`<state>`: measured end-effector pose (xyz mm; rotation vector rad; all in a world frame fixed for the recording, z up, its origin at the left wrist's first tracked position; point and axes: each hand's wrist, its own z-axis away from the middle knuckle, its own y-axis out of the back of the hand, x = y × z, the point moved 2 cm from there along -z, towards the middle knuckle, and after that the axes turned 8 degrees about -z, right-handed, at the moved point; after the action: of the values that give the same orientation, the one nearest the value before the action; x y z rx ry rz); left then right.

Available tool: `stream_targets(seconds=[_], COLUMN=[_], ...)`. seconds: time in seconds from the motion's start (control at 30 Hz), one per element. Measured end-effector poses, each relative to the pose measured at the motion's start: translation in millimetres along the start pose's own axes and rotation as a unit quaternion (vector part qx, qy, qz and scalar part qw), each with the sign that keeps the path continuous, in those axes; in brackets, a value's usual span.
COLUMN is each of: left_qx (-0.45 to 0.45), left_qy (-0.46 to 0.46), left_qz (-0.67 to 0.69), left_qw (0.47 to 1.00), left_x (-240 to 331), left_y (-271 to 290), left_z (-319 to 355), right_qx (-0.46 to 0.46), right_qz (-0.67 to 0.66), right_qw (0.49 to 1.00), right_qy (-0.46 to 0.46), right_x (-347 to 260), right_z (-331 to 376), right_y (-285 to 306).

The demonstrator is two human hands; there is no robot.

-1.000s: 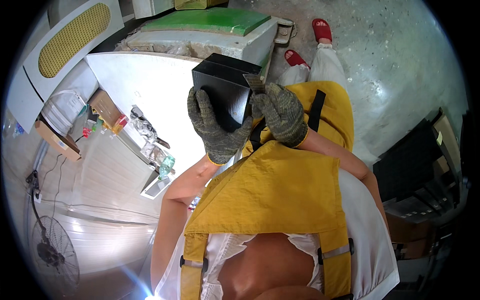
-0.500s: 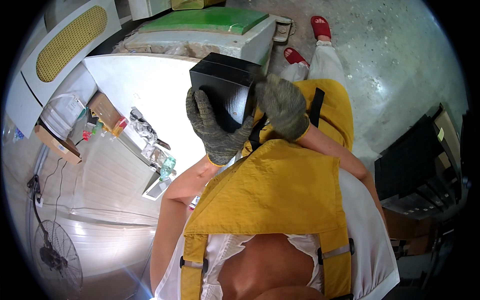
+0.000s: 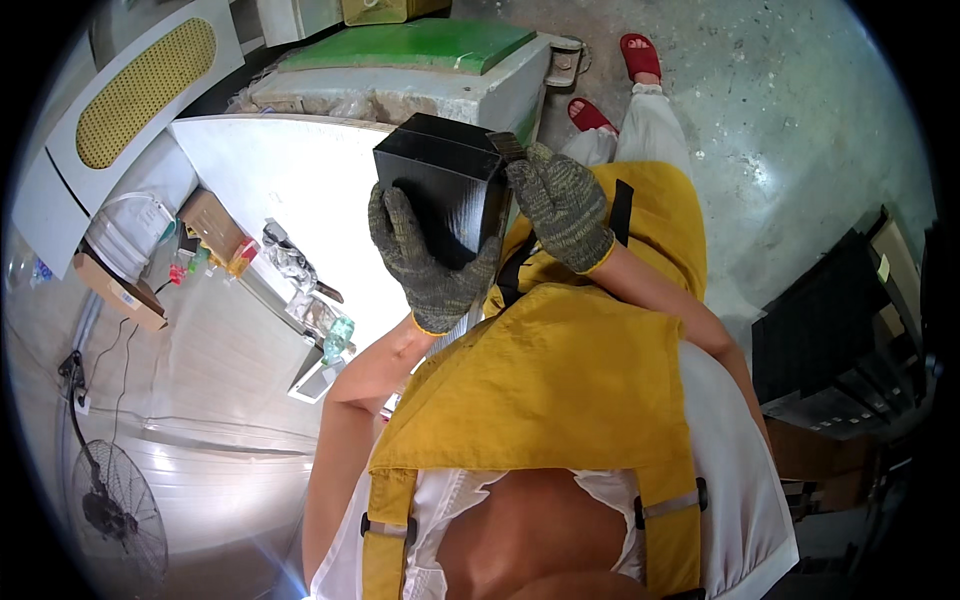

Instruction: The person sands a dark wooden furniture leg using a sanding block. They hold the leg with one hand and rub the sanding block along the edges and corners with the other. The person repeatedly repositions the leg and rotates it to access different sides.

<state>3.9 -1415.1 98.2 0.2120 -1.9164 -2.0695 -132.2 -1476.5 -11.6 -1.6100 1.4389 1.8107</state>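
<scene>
A glossy black rectangular box [image 3: 440, 160] is tilted over the near right edge of the white tabletop. My left hand [image 3: 428, 265], in a dark grey knitted glove, spreads its fingers along the near side of the box and supports it from below. My right hand [image 3: 562, 208], gloved alike, is at the box's right end. Its fingers pinch a small flat dark piece [image 3: 507, 146] against the box's upper right corner. What kind of piece it is, I cannot make out. The right side of the box is partly hidden behind my gloves.
The white tabletop [image 3: 270, 165] extends to the left. Beyond it stands a grey machine with a green top [image 3: 410, 48]. Clutter and an opened cardboard box [image 3: 120, 290] lie left, above a fan [image 3: 110, 510]. Stacked black boxes [image 3: 820, 330] stand on the right.
My right hand, blurred by motion before, is now sharp and slightly left and lower, with the small dark piece showing at the box's corner. The box has dropped slightly toward me.
</scene>
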Motion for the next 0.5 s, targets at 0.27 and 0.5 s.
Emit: stream_targets(seconds=[0.27,0.5], left_qx=[-0.023,0.000], left_qy=[0.014,-0.002], left_qz=[-0.006,0.010], left_qw=[1.000,1.000], left_x=[2,-2], left_y=[5,-1], left_z=[-2,-4], right_qx=[-0.018,0.014], right_qz=[-0.184,-0.170], right_qw=[0.974,0.985], right_qy=[-0.131,0.008], right_x=[14,-26], right_z=[12,-8], right_y=[-2,18])
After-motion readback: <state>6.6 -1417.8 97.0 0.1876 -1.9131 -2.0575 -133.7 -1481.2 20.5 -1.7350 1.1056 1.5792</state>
